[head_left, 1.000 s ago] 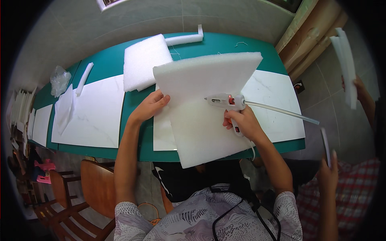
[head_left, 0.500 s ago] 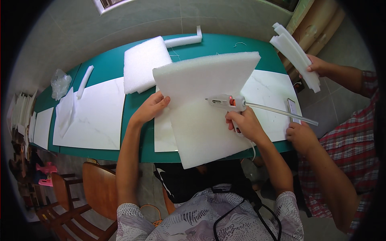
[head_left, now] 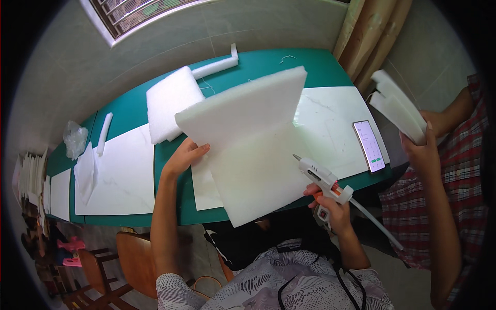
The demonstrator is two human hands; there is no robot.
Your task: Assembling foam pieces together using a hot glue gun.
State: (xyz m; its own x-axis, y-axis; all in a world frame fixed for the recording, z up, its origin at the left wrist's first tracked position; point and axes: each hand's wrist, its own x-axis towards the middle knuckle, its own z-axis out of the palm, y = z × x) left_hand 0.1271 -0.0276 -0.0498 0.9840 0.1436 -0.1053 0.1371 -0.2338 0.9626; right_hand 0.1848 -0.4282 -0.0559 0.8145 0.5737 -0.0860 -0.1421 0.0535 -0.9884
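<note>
My left hand [head_left: 183, 157] grips the left side of an upright white foam panel [head_left: 243, 108], thumb in front. At its foot the panel meets a flat white foam sheet [head_left: 263, 175] that reaches over the table's near edge. Whether the two are one folded piece, I cannot tell. In my right hand [head_left: 336, 209] is a white hot glue gun [head_left: 323, 175], fingers wrapped round its handle. Its nozzle points up and left, above the right edge of the flat sheet. A long clear glue stick [head_left: 377, 225] juts from its back.
White marbled boards [head_left: 119, 175] lie on the green table [head_left: 268, 59]. A foam block [head_left: 173, 103], foam strips [head_left: 106, 134] and a crumpled plastic bag [head_left: 75, 139] are farther off. A phone [head_left: 369, 146] lies at right, where a co-worker holds foam strips [head_left: 398, 106]. Wooden chairs [head_left: 135, 256] stand near left.
My right hand has drawn the glue gun right and nearer to me, away from the fold. The co-worker has let go of the phone and has both hands at the foam strips. The view has shifted.
</note>
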